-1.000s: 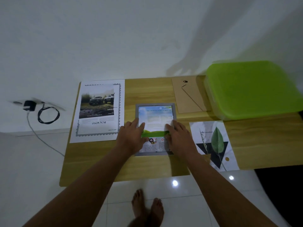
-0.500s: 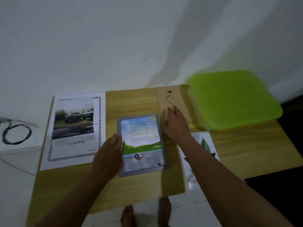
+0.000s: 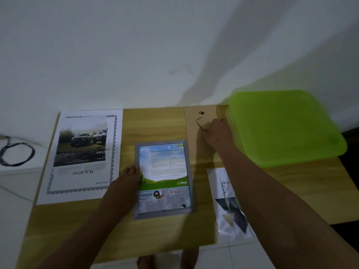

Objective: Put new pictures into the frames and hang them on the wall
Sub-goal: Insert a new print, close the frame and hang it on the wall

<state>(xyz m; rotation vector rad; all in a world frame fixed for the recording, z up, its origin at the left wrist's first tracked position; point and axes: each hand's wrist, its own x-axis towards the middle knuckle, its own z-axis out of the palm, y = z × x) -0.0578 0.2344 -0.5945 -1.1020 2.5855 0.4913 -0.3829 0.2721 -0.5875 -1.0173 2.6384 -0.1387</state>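
The grey picture frame, with a flyer inside, is lying flat on the wooden table, the left hand pressing its left edge with relaxed fingers. The right hand is resting on the brown backing board just beyond; whether its bent fingers are gripping cannot be told.

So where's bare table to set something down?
Bare wood behind the grey frame, between car print and backing board; along the front edge of the table; right of the leaf print, before the green box. The frame's right side is crowded.
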